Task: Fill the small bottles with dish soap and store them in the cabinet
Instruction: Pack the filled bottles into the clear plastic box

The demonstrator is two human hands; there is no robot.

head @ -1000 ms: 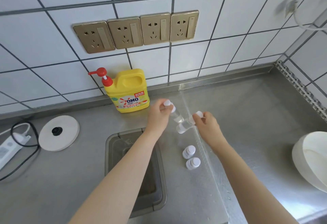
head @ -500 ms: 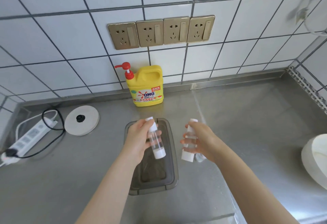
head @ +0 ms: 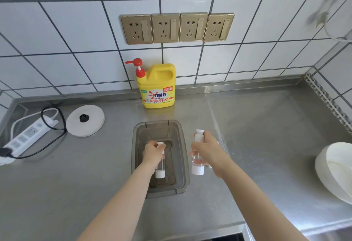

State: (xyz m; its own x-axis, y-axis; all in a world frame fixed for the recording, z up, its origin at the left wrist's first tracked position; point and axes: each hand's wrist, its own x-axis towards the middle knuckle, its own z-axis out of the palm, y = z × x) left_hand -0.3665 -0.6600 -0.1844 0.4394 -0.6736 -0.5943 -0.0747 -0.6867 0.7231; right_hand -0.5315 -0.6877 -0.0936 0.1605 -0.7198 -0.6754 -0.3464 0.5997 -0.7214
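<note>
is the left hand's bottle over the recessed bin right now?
Yes, the left hand grips a small clear bottle directly above the grey recessed bin in the counter.

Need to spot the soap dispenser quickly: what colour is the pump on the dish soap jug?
Red, on the yellow dish soap jug; pump shows in the head view.

A row of four gold wall sockets (head: 177,28) sits in the white tile. Below and far left of the sockets, a white power strip (head: 26,138) with a black cable lies on the steel counter, a round white kettle base (head: 85,120) just beside it. Well down to the right, a white bowl (head: 337,170) rests at the counter's edge.
</note>
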